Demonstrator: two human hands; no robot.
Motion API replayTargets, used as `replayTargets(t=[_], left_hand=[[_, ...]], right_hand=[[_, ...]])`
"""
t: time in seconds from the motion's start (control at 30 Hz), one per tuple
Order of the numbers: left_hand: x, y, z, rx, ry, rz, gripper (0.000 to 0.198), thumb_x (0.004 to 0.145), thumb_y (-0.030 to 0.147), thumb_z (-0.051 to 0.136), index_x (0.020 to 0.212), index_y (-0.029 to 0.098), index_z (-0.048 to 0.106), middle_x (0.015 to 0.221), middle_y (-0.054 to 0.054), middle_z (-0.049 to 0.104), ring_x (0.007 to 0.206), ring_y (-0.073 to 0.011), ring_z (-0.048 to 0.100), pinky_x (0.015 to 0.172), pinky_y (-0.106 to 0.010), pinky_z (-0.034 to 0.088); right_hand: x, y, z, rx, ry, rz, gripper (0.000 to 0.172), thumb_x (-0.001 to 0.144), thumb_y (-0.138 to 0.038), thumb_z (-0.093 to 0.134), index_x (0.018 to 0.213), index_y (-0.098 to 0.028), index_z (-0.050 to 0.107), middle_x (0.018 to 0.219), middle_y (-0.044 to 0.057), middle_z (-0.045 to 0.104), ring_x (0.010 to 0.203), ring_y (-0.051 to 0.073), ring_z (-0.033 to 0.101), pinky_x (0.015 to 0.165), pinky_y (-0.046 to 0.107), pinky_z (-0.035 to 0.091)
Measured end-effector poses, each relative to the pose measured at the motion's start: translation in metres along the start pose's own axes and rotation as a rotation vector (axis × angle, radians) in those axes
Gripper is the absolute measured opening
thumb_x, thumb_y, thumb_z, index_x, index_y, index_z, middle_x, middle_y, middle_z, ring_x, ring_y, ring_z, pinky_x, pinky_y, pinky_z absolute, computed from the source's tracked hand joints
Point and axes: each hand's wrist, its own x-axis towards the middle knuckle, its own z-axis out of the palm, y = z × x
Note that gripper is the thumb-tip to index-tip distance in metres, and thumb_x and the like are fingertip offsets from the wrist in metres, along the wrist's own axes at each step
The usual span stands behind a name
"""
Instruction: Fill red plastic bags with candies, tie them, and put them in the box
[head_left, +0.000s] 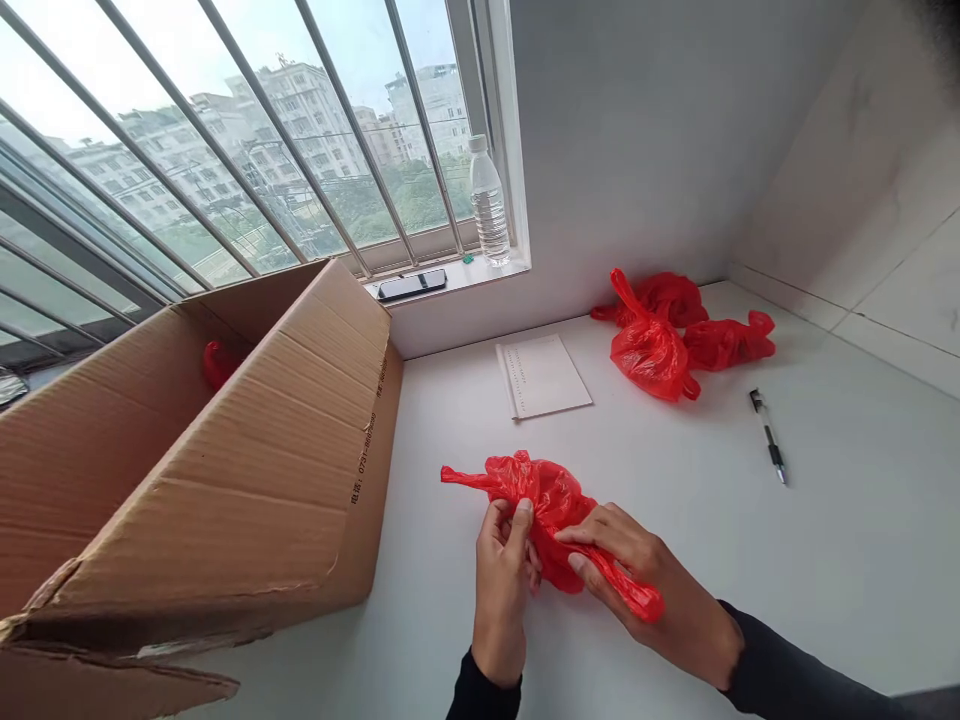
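A red plastic bag (559, 490) lies bunched on the white table in front of me, its contents hidden. My left hand (506, 560) pinches the gathered plastic near the bag's middle between thumb and fingers. One twisted handle sticks out to the left, beyond that hand. On the other side, my right hand (630, 565) is closed on the other twisted handle, whose rounded end pokes out below the thumb.
To the left stands an open cardboard box (277, 480) with a red bag (221, 365) inside. Several red bags (652, 350) are heaped at the back right, near a pen (769, 437). A notepad (547, 375) lies behind my hands. The windowsill holds a phone (412, 286) and a bottle (490, 205).
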Motion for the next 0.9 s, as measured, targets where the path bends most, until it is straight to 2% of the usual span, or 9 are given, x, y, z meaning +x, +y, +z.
replayTargets(t=[0.1, 0.2, 0.3, 0.4, 0.53, 0.73, 0.9], left_hand=[[-0.004, 0.005, 0.002, -0.018, 0.007, 0.069, 0.032, 0.084, 0.047, 0.075, 0.095, 0.020, 0.062, 0.082, 0.000, 0.063, 0.064, -0.0110, 0.054, 0.056, -0.022, 0.045], [-0.009, 0.010, 0.003, -0.021, -0.001, 0.115, 0.026, 0.088, 0.045, 0.071, 0.098, 0.021, 0.063, 0.104, -0.005, 0.068, 0.092, -0.0183, 0.063, 0.077, -0.027, 0.051], [-0.011, 0.012, 0.003, -0.014, -0.013, 0.139, 0.026, 0.089, 0.043, 0.071, 0.101, 0.022, 0.063, 0.110, -0.006, 0.068, 0.103, -0.0223, 0.064, 0.088, -0.032, 0.051], [-0.009, 0.013, 0.002, -0.010, -0.020, 0.161, 0.028, 0.086, 0.041, 0.074, 0.103, 0.021, 0.063, 0.110, -0.008, 0.069, 0.104, -0.0240, 0.065, 0.092, -0.036, 0.051], [-0.010, 0.015, -0.001, -0.017, -0.015, 0.172, 0.029, 0.085, 0.039, 0.074, 0.103, 0.020, 0.062, 0.108, -0.008, 0.069, 0.100, -0.0234, 0.066, 0.088, -0.036, 0.052], [-0.016, 0.014, 0.000, -0.036, -0.001, 0.141, 0.038, 0.083, 0.037, 0.076, 0.110, 0.022, 0.054, 0.105, -0.009, 0.071, 0.079, -0.0200, 0.068, 0.061, -0.027, 0.050], [-0.021, 0.013, 0.003, -0.037, 0.049, 0.131, 0.053, 0.081, 0.036, 0.078, 0.121, 0.025, 0.046, 0.099, -0.007, 0.072, 0.077, -0.0219, 0.071, 0.058, -0.027, 0.052]], right_hand=[[-0.006, -0.002, 0.004, -0.001, -0.018, -0.009, 0.031, 0.099, -0.013, 0.049, 0.125, -0.027, 0.059, 0.108, 0.003, 0.069, 0.103, 0.019, 0.061, 0.102, 0.042, 0.049], [-0.013, -0.005, 0.009, 0.023, -0.062, 0.024, 0.048, 0.093, -0.006, 0.049, 0.134, -0.029, 0.056, 0.115, 0.004, 0.068, 0.107, 0.020, 0.062, 0.102, 0.043, 0.051], [-0.017, -0.009, 0.016, 0.055, -0.115, 0.070, 0.067, 0.081, 0.003, 0.048, 0.139, -0.030, 0.056, 0.120, 0.005, 0.066, 0.111, 0.022, 0.061, 0.098, 0.043, 0.055], [-0.021, -0.013, 0.022, 0.054, -0.113, 0.075, 0.073, 0.077, 0.002, 0.050, 0.141, -0.031, 0.056, 0.123, 0.006, 0.066, 0.113, 0.024, 0.063, 0.100, 0.044, 0.056], [-0.026, -0.019, 0.025, 0.031, -0.039, 0.049, 0.068, 0.085, -0.006, 0.055, 0.146, -0.036, 0.052, 0.122, 0.006, 0.068, 0.112, 0.025, 0.066, 0.101, 0.042, 0.057], [-0.039, -0.016, 0.024, 0.078, -0.003, 0.022, 0.054, 0.098, -0.021, 0.054, 0.148, -0.040, 0.046, 0.124, 0.003, 0.065, 0.113, 0.023, 0.062, 0.101, 0.040, 0.054], [-0.043, -0.008, 0.022, 0.150, -0.024, 0.016, 0.049, 0.098, -0.020, 0.049, 0.143, -0.040, 0.048, 0.124, 0.002, 0.063, 0.111, 0.022, 0.059, 0.098, 0.039, 0.052]])
